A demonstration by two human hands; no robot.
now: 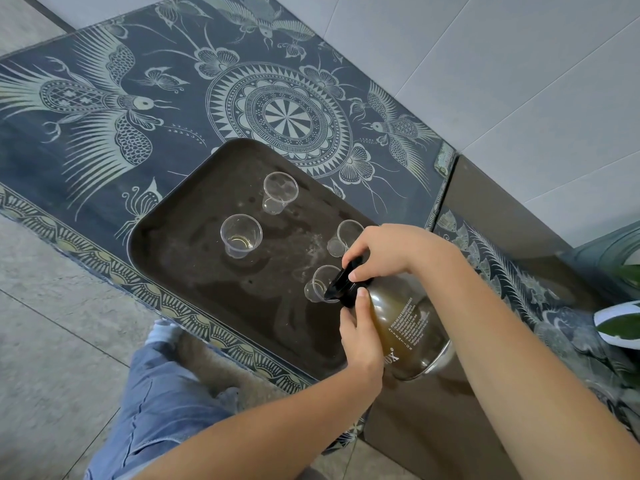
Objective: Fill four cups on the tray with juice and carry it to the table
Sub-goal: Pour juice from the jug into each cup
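Note:
A dark brown tray [194,271] lies on a blue patterned cloth and carries several clear plastic cups. The left cup [240,235] holds a little pale juice; the far cup [280,192] and the right cup [346,235] look empty. A glass jug [412,327] of amber juice is tilted with its black spout over the near cup [320,284]. My right hand [381,251] grips the jug's black top from above. My left hand [360,344] holds the jug's neck from below.
The cloth-covered table [104,109] stands against a white tiled wall [519,64]. A green plant in a white pot [620,323] sits at the right edge. My jeans-clad leg [162,393] and the tiled floor are below the table's front edge.

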